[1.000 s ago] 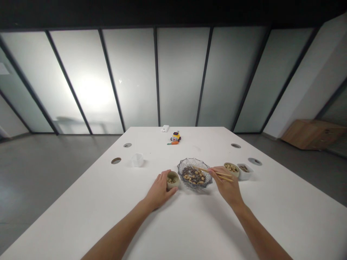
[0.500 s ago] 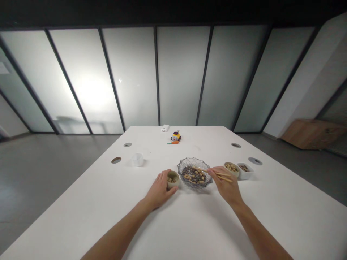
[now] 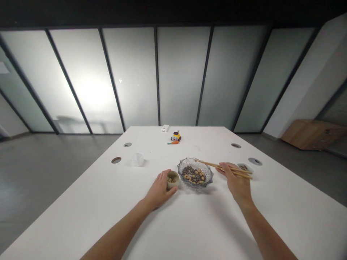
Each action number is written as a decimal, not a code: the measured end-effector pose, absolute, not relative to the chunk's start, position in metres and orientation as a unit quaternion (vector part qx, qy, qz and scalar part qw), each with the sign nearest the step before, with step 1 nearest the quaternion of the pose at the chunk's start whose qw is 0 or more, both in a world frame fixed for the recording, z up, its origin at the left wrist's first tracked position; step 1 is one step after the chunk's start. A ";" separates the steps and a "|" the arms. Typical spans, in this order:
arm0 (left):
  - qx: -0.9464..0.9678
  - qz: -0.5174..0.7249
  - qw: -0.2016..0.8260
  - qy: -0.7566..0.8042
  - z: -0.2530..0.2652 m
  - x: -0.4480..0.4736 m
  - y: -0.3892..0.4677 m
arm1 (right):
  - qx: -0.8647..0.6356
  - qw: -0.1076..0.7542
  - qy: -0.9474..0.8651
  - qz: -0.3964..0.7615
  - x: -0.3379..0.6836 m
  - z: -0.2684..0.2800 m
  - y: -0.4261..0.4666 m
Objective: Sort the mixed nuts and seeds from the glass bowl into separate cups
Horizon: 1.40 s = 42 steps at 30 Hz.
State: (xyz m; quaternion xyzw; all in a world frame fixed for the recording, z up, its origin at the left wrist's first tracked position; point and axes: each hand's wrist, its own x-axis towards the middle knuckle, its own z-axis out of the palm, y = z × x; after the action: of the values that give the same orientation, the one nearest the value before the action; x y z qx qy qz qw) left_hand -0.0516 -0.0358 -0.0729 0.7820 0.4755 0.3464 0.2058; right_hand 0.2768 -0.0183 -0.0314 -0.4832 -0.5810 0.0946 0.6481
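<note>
My left hand point(image 3: 157, 190) is curled around a small, round, greenish-beige cup point(image 3: 175, 185) with several pale brown nuts or beans in it. Just right of the cup stands a scalloped clear glass bowl point(image 3: 209, 177) holding small dark beans and larger tan, peanut-like pieces. In my right hand point(image 3: 239, 187) is a pair of wooden chopsticks point(image 3: 207, 163), pointing left. Their tips hover over the bowl's far rim; whether they pinch anything is too small to tell. Behind the right hand, a second small cup is mostly hidden.
A clear plastic container point(image 3: 247, 168) with brown pieces sits beyond my right hand. Another clear container point(image 3: 137, 159) stands to the left. Farther back are a yellow toy vehicle point(image 3: 176, 136), a toy carrot point(image 3: 173, 143) and a white device point(image 3: 165, 128). Round holes pierce the white tabletop point(image 3: 173, 224).
My right hand has moved right with the chopsticks, lifting their tips from the bowl's contents to above its far rim. It now covers the second cup. My left hand stays on its cup.
</note>
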 end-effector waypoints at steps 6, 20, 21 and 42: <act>0.778 0.347 0.208 0.481 -0.072 -0.051 -0.037 | -0.369 0.723 -0.500 0.301 0.255 -0.029 -0.027; 0.783 0.342 0.199 0.480 -0.074 -0.052 -0.036 | -0.474 0.595 -0.648 -0.037 0.274 -0.024 -0.028; 0.783 0.343 0.198 0.479 -0.074 -0.052 -0.036 | -0.468 0.577 -0.666 -0.064 0.274 -0.023 -0.029; 0.782 0.352 0.200 0.474 -0.077 -0.053 -0.034 | -0.459 0.537 -0.701 -0.095 0.273 -0.025 -0.028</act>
State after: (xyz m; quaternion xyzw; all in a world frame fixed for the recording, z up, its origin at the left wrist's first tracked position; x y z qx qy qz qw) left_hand -0.0527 -0.0342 -0.0775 0.7818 0.4740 0.3524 0.1997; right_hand 0.2733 -0.0283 -0.0248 -0.4590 -0.7011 -0.0949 0.5374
